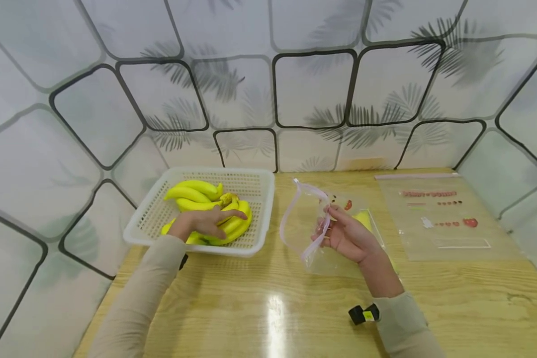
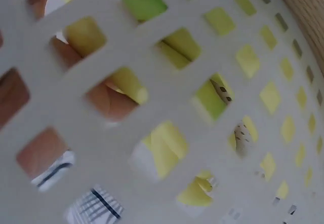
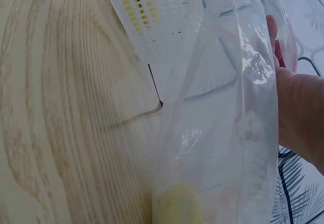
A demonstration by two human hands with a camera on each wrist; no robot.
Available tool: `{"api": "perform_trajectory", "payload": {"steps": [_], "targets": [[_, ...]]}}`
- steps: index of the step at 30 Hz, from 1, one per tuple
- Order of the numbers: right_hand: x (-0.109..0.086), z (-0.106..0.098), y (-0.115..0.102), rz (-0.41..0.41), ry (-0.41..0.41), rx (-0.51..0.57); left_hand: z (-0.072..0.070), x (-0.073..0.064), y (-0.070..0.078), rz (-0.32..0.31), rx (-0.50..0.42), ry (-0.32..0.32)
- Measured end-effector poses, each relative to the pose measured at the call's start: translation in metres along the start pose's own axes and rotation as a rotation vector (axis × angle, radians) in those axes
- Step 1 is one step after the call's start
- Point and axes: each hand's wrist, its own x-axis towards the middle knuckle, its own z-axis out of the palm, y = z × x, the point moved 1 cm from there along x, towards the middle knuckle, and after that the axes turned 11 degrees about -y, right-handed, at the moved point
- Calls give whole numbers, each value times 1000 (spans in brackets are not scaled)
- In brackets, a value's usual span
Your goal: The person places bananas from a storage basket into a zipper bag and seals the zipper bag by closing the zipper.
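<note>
Patterned wall (image 1: 313,94) behind, wood table (image 1: 232,308) under your hands. Your left hand (image 1: 208,222) has its fingers spread over the bananas (image 1: 239,228) in the basket (image 1: 263,199); can't tell if they're touching. Your right hand (image 1: 346,233) pinches the rim of a clear bag (image 1: 335,262), mouth open. Looks like one banana's already bagged, just beyond that hand. I'd say the basket bunch is left, plus sealing; the flat bag (image 1: 447,226) to its right looks unused.

A right hand (image 3: 297,102) holds a clear plastic bag (image 3: 255,138), a rounded yellow object (image 3: 181,205) visible through it, near a white latticed plastic basket (image 3: 148,45).
</note>
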Motion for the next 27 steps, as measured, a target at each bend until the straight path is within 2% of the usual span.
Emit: {"api": "perform_trajectory", "payload": {"steps": [5,8,14,17,21,27], "targets": [[-2,-2,2,3,-5,16,6,7,3,-16,67,57],[-2,-3,2,1,-21,23,6,9,5,-47,100,87],[-4,-5,0,-13,-77,40,7,11,8,-91,123,78],[-5,-6,-2,-13,-88,62,9,12,8,-80,153,86],[-6,-7,-4,-9,-92,69,9,14,4,-29,175,117],[-2,-7,-4,1,-79,40,8,13,-3,-5,139,167]]}}
